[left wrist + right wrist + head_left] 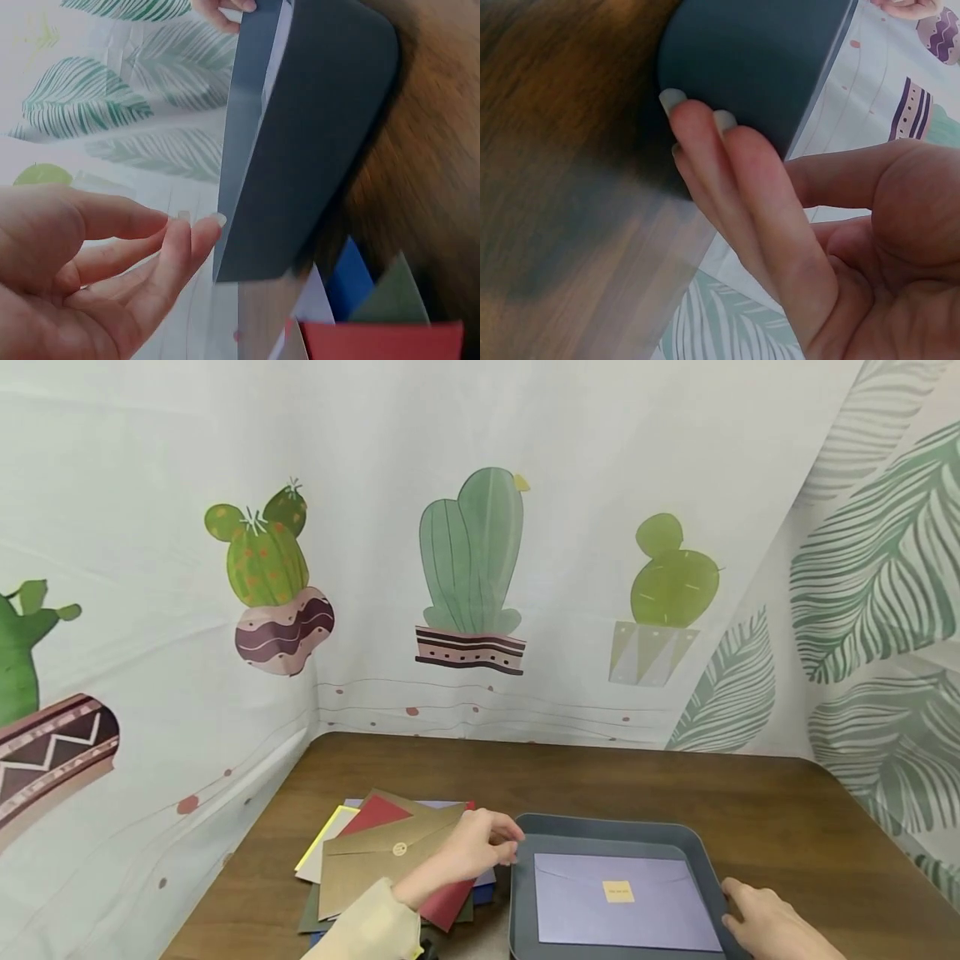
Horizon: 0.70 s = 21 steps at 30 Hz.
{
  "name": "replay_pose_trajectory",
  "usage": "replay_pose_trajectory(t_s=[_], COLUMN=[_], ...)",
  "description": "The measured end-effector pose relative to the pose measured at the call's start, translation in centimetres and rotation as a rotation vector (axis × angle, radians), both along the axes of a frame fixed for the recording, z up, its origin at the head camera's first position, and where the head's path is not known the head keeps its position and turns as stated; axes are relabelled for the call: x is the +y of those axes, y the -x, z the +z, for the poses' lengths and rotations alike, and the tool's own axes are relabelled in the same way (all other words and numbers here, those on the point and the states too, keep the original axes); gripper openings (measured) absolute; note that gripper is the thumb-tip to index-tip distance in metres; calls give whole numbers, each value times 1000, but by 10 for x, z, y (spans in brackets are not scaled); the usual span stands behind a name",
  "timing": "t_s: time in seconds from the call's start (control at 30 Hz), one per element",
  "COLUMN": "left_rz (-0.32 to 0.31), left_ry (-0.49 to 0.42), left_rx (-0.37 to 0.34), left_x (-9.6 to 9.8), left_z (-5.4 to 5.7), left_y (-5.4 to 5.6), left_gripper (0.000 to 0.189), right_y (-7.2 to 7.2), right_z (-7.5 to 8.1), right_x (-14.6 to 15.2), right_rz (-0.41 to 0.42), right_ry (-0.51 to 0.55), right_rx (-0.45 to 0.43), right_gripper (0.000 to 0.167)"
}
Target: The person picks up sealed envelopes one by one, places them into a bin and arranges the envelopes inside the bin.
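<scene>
A dark grey tray lies on the table with a lavender envelope flat inside it, bearing a small yellow label. Beside the tray's left rim, my left hand hovers with loosely bent fingers and nothing between them; whether a fingertip touches the rim I cannot tell. My right hand is at the tray's right side, its nearly straight fingers resting against the outer wall. Under the left forearm is a pile of envelopes, topped by a brown kraft envelope with a round seal.
Red, yellow-edged, green and blue pieces stick out from beneath the kraft envelope. The brown wooden table extends behind and right of the tray. A white curtain printed with cacti and leaves hangs along the table's far edge.
</scene>
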<state>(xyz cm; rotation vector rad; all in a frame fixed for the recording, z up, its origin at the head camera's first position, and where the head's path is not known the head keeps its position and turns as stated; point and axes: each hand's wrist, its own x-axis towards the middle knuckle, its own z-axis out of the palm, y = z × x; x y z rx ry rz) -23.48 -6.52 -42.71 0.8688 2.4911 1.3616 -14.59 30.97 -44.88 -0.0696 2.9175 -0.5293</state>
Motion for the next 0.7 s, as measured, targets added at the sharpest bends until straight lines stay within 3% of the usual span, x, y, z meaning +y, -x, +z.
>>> replay_pose_trajectory(t_s=[0.27,0.5,0.7], left_rz=[68,90,194], left_ry=[43,119,228], left_rx=[48,107,143], left_x=[-26,-53,-81], left_z=[-6,-8,-9], left_y=[7,13,16], left_gripper=[10,13,11], right_y=[1,5,6], right_z=[1,0,-3], right_x=[0,1,4], right_rz=[-4,-3,2], right_ry=[-4,13,18], right_rx=[-9,-42,-54], right_gripper=[19,22,23])
